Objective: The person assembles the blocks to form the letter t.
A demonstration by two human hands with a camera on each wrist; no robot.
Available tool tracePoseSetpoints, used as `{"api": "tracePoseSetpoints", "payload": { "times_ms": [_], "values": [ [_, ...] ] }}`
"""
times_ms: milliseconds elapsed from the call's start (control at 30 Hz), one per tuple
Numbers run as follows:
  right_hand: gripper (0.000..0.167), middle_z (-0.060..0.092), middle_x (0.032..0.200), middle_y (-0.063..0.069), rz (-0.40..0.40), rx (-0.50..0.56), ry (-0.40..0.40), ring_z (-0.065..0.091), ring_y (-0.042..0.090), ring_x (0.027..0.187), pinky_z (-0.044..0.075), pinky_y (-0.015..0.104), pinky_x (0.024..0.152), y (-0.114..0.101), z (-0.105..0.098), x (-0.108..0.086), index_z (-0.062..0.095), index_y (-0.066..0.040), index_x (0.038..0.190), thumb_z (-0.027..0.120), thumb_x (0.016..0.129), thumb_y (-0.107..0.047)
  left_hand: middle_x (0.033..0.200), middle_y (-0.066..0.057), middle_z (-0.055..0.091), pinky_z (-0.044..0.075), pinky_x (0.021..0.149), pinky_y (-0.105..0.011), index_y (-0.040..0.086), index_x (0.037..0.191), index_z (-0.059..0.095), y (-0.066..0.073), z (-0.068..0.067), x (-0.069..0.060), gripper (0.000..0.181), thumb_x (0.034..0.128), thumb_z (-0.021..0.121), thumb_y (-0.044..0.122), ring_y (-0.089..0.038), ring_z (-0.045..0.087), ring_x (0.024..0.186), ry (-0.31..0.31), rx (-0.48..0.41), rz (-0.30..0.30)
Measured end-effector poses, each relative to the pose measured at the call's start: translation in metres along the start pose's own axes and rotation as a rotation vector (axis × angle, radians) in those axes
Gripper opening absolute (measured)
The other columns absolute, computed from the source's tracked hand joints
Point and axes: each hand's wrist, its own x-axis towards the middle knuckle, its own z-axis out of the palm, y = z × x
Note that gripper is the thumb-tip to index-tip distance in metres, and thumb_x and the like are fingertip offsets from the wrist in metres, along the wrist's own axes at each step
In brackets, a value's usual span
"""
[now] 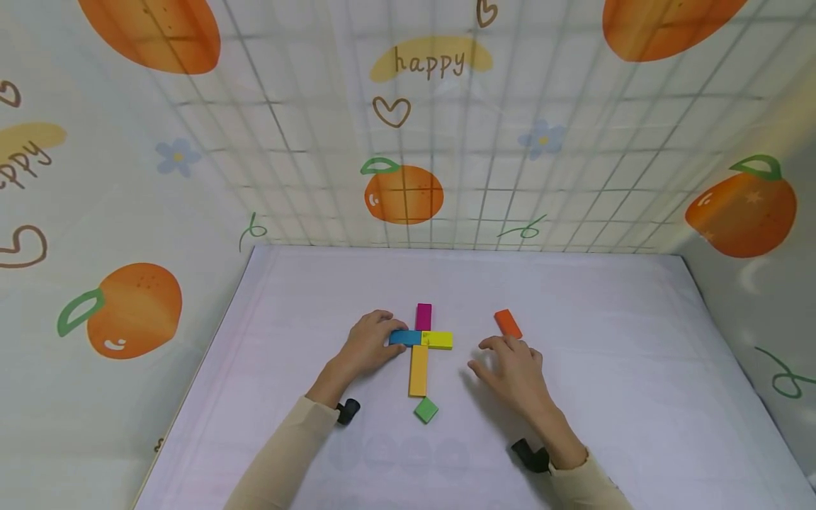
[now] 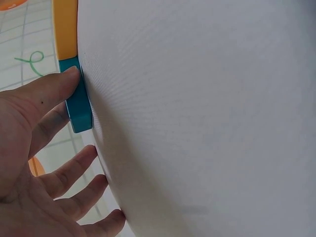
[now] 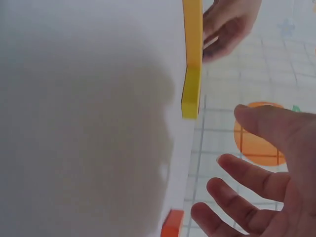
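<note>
My left hand (image 1: 370, 343) pinches a blue block (image 1: 403, 338) between thumb and forefinger; in the left wrist view the thumb lies on the near side of this teal-looking block (image 2: 79, 106). The blue block meets a yellow block (image 1: 440, 341) end to end. A magenta block (image 1: 423, 316) stands behind that row, and a longer amber block (image 1: 418, 372) runs toward me from it. My right hand (image 1: 513, 372) hovers right of the yellow block, fingers spread and holding nothing. Just beyond its fingertips lies an orange block (image 1: 508, 323).
A green square block (image 1: 426, 410) lies at the near end of the amber block, one corner toward it. The white tabletop (image 1: 605, 319) is bounded by a printed back wall (image 1: 319, 142) and side walls. Black wrist cameras (image 1: 530, 455) are on both wrists.
</note>
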Motion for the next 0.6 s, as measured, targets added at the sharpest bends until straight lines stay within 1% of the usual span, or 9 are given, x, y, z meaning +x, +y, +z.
{"api": "tracePoseSetpoints", "payload": {
  "times_ms": [100, 233, 400, 500, 600],
  "values": [
    [0.037, 0.063, 0.106, 0.011, 0.0, 0.005, 0.029, 0.058, 0.033, 0.101, 0.035, 0.065, 0.092, 0.007, -0.006, 0.005, 0.069, -0.008, 0.11, 0.083, 0.083, -0.031, 0.143, -0.012, 0.05, 0.036, 0.108, -0.057, 0.022, 0.129, 0.068, 0.0, 0.0, 0.0, 0.04, 0.0907, 0.076, 0.032, -0.034, 0.041, 0.134, 0.003, -0.005, 0.005],
    [0.035, 0.063, 0.103, 0.014, 0.018, 0.011, 0.059, 0.057, 0.033, 0.096, 0.035, 0.065, 0.09, 0.018, -0.012, 0.014, 0.069, -0.006, 0.109, 0.082, 0.084, -0.028, 0.143, -0.013, 0.05, 0.036, 0.108, -0.057, 0.022, 0.129, 0.068, 0.0, 0.0, 0.0, 0.04, 0.0909, 0.075, 0.032, -0.034, 0.041, 0.134, 0.003, -0.004, 0.009],
    [0.035, 0.065, 0.103, 0.017, 0.055, 0.006, 0.088, 0.057, 0.035, 0.097, 0.036, 0.067, 0.088, 0.031, -0.02, 0.025, 0.068, -0.003, 0.109, 0.079, 0.087, -0.028, 0.143, -0.012, 0.05, 0.035, 0.109, -0.055, 0.022, 0.129, 0.067, -0.001, 0.0, -0.001, 0.04, 0.0911, 0.075, 0.032, -0.032, 0.041, 0.134, -0.005, -0.013, 0.007],
    [0.036, 0.063, 0.108, 0.021, 0.081, -0.003, 0.085, 0.056, 0.039, 0.101, 0.036, 0.068, 0.087, 0.039, -0.023, 0.029, 0.067, -0.003, 0.111, 0.078, 0.088, -0.028, 0.144, -0.011, 0.049, 0.035, 0.109, -0.054, 0.023, 0.129, 0.068, -0.002, -0.001, -0.001, 0.04, 0.0913, 0.075, 0.032, -0.032, 0.041, 0.135, -0.011, -0.021, 0.007],
    [0.037, 0.062, 0.112, 0.023, 0.115, -0.011, 0.066, 0.055, 0.041, 0.102, 0.035, 0.068, 0.088, 0.046, -0.026, 0.034, 0.067, -0.003, 0.114, 0.077, 0.089, -0.029, 0.144, -0.011, 0.049, 0.036, 0.109, -0.054, 0.023, 0.129, 0.067, -0.003, 0.0, -0.001, 0.039, 0.0915, 0.074, 0.033, -0.032, 0.041, 0.134, -0.009, -0.016, 0.011]
  ]
}}
